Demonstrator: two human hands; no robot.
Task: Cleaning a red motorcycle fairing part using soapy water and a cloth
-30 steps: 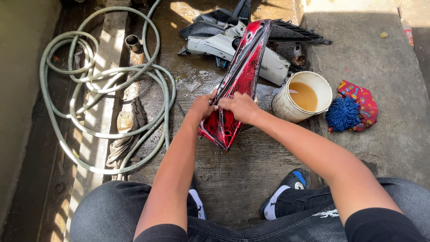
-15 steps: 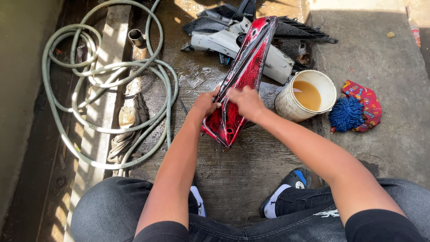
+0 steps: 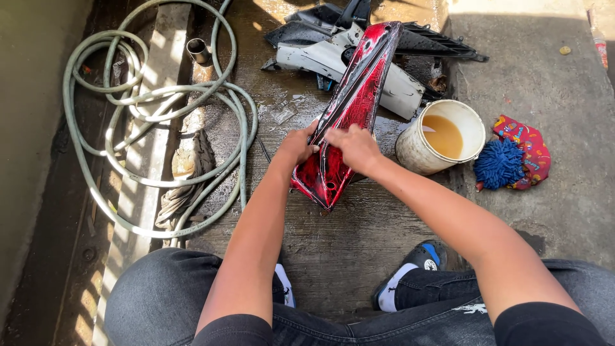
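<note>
Red-and-black glossy plastic fairing panel [image 3: 351,112], long and narrow, stands tilted on the wet concrete floor [image 3: 333,256], pointed lower end down, upper end leaning away from the person. Left hand [image 3: 297,144] curled around the panel's left edge near the lower third, fingers closed on it. Right hand [image 3: 356,146] lies against the panel's right side at the same height, fingers bent over the surface; whether it grips cannot be told. Just right of the panel: white plastic bucket [image 3: 442,137] holding brownish liquid. Further right of the panel: blue shaggy wash mitt [image 3: 498,164] on a patterned red cloth [image 3: 529,146]. Behind the panel: white and black fairing pieces [image 3: 320,54]. Well left of the panel: coiled pale green hose [image 3: 150,122].
</note>
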